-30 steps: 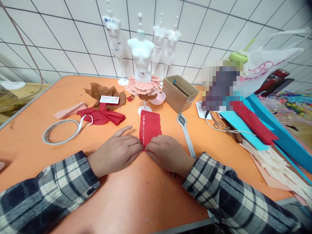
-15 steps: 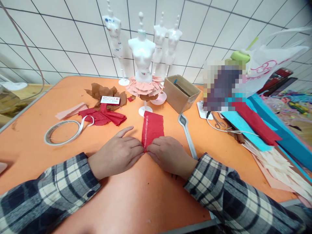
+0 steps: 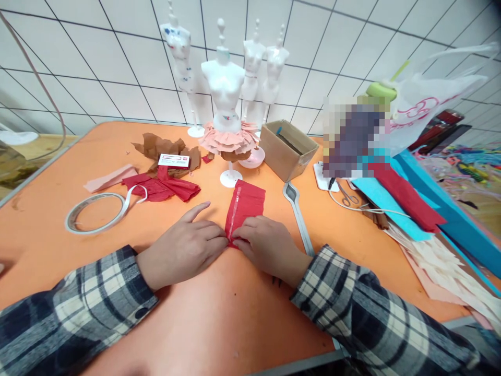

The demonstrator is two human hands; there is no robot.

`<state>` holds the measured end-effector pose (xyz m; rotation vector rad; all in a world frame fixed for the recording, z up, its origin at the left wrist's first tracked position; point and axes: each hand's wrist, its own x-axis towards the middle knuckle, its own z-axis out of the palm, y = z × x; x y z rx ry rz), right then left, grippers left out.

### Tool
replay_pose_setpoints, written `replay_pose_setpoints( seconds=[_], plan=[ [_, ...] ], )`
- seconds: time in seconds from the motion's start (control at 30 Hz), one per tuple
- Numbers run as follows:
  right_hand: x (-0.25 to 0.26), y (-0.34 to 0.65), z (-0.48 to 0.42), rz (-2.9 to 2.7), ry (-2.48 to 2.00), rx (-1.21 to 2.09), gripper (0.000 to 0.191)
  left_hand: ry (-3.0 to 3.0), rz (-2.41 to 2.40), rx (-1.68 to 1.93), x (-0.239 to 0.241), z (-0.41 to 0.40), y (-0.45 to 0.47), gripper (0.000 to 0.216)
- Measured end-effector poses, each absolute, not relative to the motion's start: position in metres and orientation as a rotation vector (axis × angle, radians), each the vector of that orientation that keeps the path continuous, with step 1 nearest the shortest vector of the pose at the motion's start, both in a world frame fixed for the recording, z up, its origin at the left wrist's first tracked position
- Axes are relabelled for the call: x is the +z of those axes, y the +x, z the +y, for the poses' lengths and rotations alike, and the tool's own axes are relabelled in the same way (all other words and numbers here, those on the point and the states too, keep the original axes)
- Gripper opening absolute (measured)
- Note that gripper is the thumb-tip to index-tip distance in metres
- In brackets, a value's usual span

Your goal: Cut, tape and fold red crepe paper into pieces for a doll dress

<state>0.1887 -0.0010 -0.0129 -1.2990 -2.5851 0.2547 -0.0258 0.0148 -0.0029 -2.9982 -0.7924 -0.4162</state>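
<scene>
A red piece of crepe paper point(image 3: 250, 201) lies on the table before me, with a narrow strip of shiny tape point(image 3: 235, 211) running along its left side. At its near left corner my left hand point(image 3: 186, 250) is closed, fingertips on the edge and one finger raised away. My right hand point(image 3: 270, 248) covers the near right part, its fingers curled and pinching the near edge close to the left fingertips. Just beyond the paper stands a white dress-form mannequin point(image 3: 223, 83) wearing a ruffled pink paper skirt point(image 3: 227, 140).
To the left lie a roll of white tape point(image 3: 70, 214), red paper scraps point(image 3: 156, 188) and a small box point(image 3: 174, 161) on brown paper. A cardboard box point(image 3: 287, 151), scissors point(image 3: 346, 196) and coloured paper sheets point(image 3: 407, 201) are on the right. More mannequins point(image 3: 254, 68) stand behind.
The red crepe paper has turned slightly, its far end now leaning further right. My right fingers have shifted a little at the near edge. The whole view has moved slightly.
</scene>
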Motion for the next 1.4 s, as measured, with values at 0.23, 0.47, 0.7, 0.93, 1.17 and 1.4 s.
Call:
replay_pose_setpoints(
  seconds=[0.23, 0.47, 0.7, 0.93, 1.17, 1.4],
  plan=[
    [-0.0123, 0.1874, -0.0021, -2.588, -1.313, 0.247, 0.019, -3.006, -0.79, -0.399, -0.0045, 0.0133, -0.0295, 0.024],
    [-0.0127, 0.1837, 0.0007, -2.495, -1.353, 0.298, 0.022, -2.983, -0.767, -0.405, -0.0054, 0.013, -0.029, 0.023],
    [-0.0155, 0.1792, 0.0007, -2.559, -1.322, 0.295, 0.021, -2.985, -0.773, -0.415, -0.0055, 0.0125, -0.0281, 0.022],
    [-0.0142, 0.1842, -0.001, -2.598, -1.225, 0.284, 0.023, -2.936, -0.7, -0.483, -0.0074, 0.0133, -0.0272, 0.019],
    [-0.01, 0.1842, -0.0072, -2.566, -1.293, 0.311, 0.021, -2.918, -0.699, -0.434, -0.0074, 0.0134, -0.0268, 0.02],
    [-0.0083, 0.1841, -0.0083, -2.651, -1.259, 0.228, 0.027, -2.871, -0.571, -0.445, -0.003, 0.0128, -0.0282, 0.023]
  ],
)
